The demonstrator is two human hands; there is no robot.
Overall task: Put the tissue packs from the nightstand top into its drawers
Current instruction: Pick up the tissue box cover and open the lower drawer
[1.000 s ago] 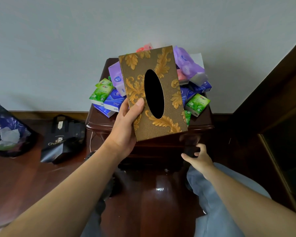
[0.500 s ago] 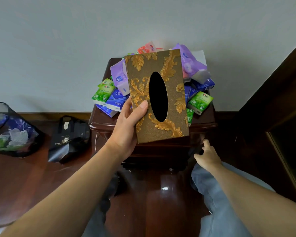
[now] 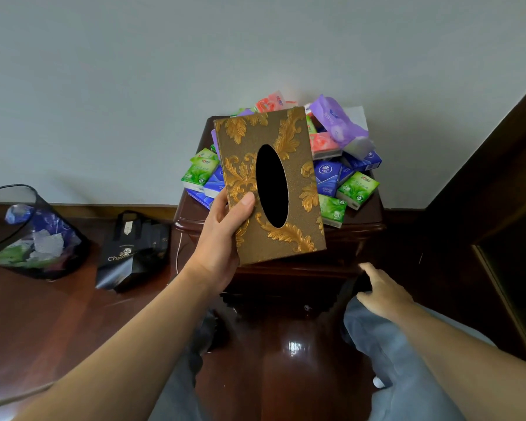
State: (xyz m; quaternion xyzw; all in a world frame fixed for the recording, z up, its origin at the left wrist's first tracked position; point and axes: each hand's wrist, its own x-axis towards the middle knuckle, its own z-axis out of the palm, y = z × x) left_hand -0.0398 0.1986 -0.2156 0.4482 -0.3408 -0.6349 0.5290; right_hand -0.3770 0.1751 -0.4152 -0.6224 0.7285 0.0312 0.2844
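My left hand (image 3: pixel 222 238) grips a brown tissue box (image 3: pixel 298 189) with gold leaf ornaments and an oval slot, held tilted in front of the dark wooden nightstand (image 3: pixel 359 229). Behind the box a heap of tissue packs covers the nightstand top: green packs (image 3: pixel 357 189), blue packs (image 3: pixel 327 176), a purple pack (image 3: pixel 336 126) and a red-white pack (image 3: pixel 271 101). My right hand (image 3: pixel 383 294) hovers low at the nightstand's right front corner, fingers apart and holding nothing. The drawer fronts are dark and partly hidden by the box.
A black mesh waste bin (image 3: pixel 31 235) with scraps stands on the floor at the left. A black paper bag (image 3: pixel 134 250) lies beside the nightstand. Dark wooden furniture (image 3: pixel 498 192) rises at the right. My knees in grey trousers (image 3: pixel 407 354) are below on the glossy floor.
My right hand has come off the dark thing at the nightstand's lower right and pulled back slightly, its fingers spreading. The tissue box stays in my left hand, shifted little.
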